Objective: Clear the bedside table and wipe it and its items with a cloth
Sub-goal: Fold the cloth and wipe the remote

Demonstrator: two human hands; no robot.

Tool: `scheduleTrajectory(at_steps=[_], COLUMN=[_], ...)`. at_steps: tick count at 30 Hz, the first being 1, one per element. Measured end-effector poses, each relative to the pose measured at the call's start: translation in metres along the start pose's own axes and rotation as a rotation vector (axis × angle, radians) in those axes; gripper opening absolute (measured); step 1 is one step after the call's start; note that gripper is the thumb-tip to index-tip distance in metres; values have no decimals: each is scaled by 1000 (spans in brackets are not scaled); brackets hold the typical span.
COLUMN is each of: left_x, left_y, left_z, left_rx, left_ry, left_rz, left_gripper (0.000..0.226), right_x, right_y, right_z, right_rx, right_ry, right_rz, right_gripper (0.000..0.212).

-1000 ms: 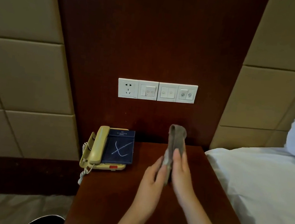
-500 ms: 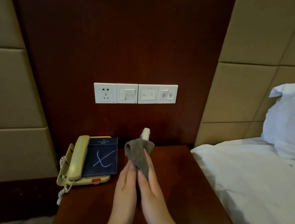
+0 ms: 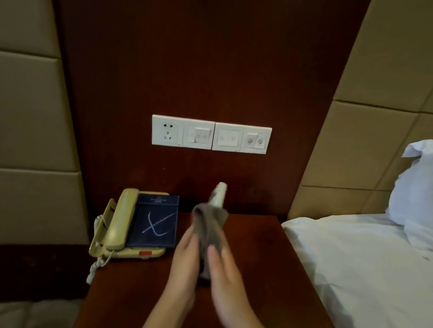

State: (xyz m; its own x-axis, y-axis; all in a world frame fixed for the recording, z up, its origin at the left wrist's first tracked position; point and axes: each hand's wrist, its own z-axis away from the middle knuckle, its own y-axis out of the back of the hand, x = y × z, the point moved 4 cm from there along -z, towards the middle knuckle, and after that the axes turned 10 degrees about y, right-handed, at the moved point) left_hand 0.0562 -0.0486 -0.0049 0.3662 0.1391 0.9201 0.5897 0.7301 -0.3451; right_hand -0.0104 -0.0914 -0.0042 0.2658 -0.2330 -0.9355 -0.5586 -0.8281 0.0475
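Above the dark wooden bedside table [image 3: 266,264], my left hand [image 3: 185,262] and my right hand [image 3: 224,278] face each other palm to palm with straight fingers. They press a grey cloth [image 3: 209,227] between them. The cloth wraps a slim white item [image 3: 219,194], whose tip sticks out of the top; the remainder of it is hidden. A beige telephone [image 3: 120,220] stands at the table's back left corner, with a dark blue booklet [image 3: 156,221] lying on its base.
A white socket and switch panel [image 3: 210,135] is on the wooden wall behind the table. A bed [image 3: 372,276] with white sheets and a pillow [image 3: 431,183] adjoins the table's right side. The phone's coiled cord [image 3: 95,266] hangs off the left edge.
The cloth has slid down the white item, baring its tip. My hands stay pressed together around it and have come a little lower and nearer to me.
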Motion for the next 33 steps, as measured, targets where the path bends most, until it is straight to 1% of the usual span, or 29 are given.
scheduleTrajectory(at_steps=[2,3,4,6,7,11,15,20,23,25,27,29,31,32,33], left_x=[-3,-11,-11,-14,-17,-15,-12,-25,-24,-19,-16,-16,-21,-25,-30], left_y=[-9,-15,-19,-24,-25,-11,-9,-22,-14,-6,-3,-8,-17,-23,-28], left_z=[-2,-2,2,1,-1,-5,0,9,3,0,-2,2,6,9,11], left_rx=[-50,-65,-81,-105,-116,-106,-139,-179,-136,-110,-110,-155,-229,-265,-282], left_ry=[55,53,80,77,80,101,142,191,169,127,100,93,96,108,124], left_rz=[1,-13,13,24,13,8,-11,-23,-12,-30,-30,-9,-30,-65,-107], left_gripper=[31,35,38,41,42,43,34,38,38,36,37,39,40,42,43], right_x=[2,3,3,4,4,12,13,14,17,15,14,11,10,11,12], right_y=[16,22,27,30,28,10,13,36,23,10,7,17,40,53,61], right_z=[-14,-19,-24,-25,-23,1,-6,-25,-5,10,10,-4,-23,-30,-33], right_rx=[37,58,80,118,120,48,65,196,128,73,57,59,162,230,262], right_ry=[-23,-36,-36,-47,-53,-54,-78,-148,-182,-164,-138,-131,-107,-100,-97], right_rz=[24,16,6,-5,-13,-2,-6,-49,-42,-24,-22,-28,-32,-31,-22], right_gripper=[25,27,31,42,43,36,37,45,39,37,37,36,42,45,47])
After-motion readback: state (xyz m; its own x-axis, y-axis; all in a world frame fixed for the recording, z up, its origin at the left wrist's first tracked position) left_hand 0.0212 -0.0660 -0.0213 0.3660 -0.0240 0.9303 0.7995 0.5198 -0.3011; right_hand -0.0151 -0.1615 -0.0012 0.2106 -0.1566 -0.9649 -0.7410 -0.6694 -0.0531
